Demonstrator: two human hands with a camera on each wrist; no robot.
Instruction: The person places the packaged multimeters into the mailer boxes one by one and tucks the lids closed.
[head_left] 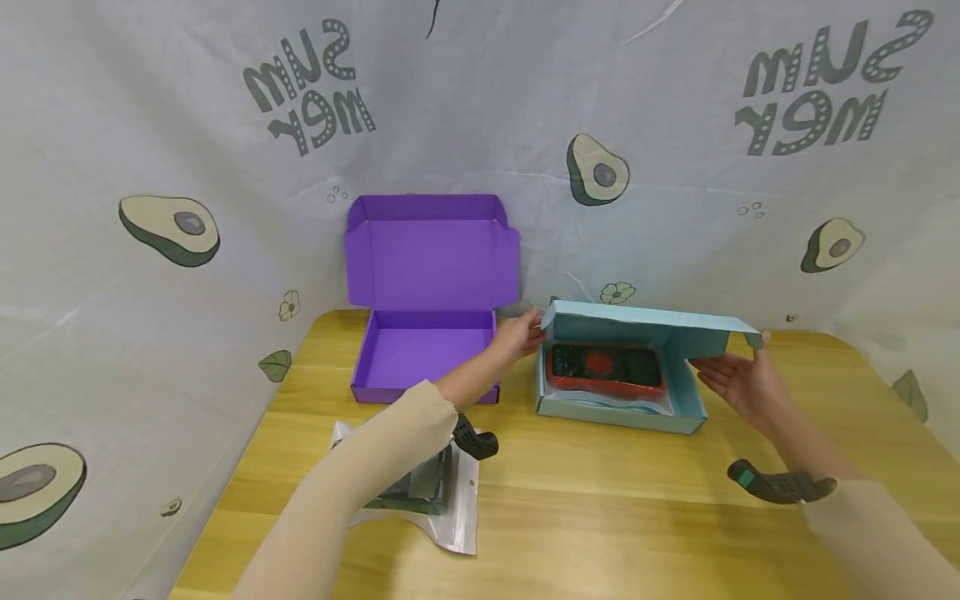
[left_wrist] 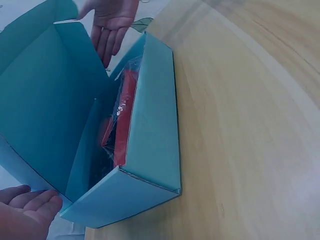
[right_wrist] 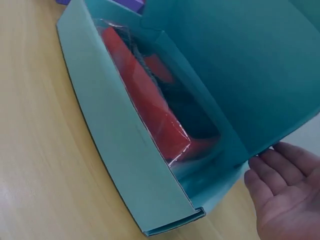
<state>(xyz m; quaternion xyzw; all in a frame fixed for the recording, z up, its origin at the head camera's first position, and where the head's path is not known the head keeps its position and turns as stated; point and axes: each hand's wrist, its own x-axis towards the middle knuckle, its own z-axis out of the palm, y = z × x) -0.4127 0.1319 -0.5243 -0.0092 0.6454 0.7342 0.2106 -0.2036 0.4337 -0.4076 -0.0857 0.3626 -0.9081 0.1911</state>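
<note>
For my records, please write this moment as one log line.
left hand: touches lid, left side | right hand: at lid, right side | blue box: lid partly raised, plastic-wrapped red device inside | purple box: open

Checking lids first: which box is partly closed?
The light-blue box holding the red device: its lid slants forward; the purple lid stands upright.

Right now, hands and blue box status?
Left hand, right hand at lid's sides. Lid partly open; meter inside blue box. Purple box close on left.
</note>
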